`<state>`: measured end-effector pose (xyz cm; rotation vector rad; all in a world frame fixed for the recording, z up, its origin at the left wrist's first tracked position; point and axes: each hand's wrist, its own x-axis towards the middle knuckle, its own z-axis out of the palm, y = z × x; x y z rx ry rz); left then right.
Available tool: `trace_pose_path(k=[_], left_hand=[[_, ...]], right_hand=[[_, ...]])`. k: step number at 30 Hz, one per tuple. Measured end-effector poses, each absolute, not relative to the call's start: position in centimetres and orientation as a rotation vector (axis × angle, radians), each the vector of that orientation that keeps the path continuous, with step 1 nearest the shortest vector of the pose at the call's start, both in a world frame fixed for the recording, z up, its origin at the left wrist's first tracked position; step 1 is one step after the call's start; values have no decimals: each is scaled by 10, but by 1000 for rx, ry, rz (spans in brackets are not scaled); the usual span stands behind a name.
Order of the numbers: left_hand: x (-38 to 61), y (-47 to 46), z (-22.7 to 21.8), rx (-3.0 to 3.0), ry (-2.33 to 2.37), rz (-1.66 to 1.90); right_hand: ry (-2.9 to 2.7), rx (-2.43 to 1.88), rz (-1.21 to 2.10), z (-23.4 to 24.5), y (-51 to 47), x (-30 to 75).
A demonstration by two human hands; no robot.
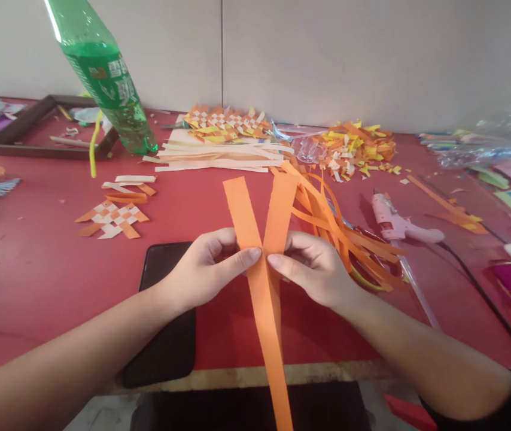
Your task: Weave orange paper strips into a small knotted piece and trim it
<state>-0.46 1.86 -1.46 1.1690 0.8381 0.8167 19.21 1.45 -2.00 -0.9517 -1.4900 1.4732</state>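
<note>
the left hand and the right hand are closing together over the red tabletop, fingertips almost touching, both pinching the orange paper strips at the point where the two are crossing. above the pinch the strips are spreading into a v; below it they are lying overlapped and hanging past the tabletop's near edge. a black phone is lying under the left wrist. a loose pile of orange strips is sitting just beyond the right hand, with a pink glue gun beside it. a small woven piece is resting well apart on the left.
</note>
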Motion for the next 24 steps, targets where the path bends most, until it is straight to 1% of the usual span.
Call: trace_pose_path(k=[5, 11, 17, 24], left_hand=[[-4, 19, -14, 1069, 814, 818], [-3, 18, -14, 1106, 807, 705], [-4, 19, -15, 1202, 854, 747], [-5, 19, -17, 1193, 894, 773]], right_hand=[[-1492, -941, 1436, -18, 16, 191], [-1409, -897, 1486, -20, 16, 192], [-1414, -900, 1659, -23, 14, 194], [-1426, -950, 1641, -21, 12, 191]])
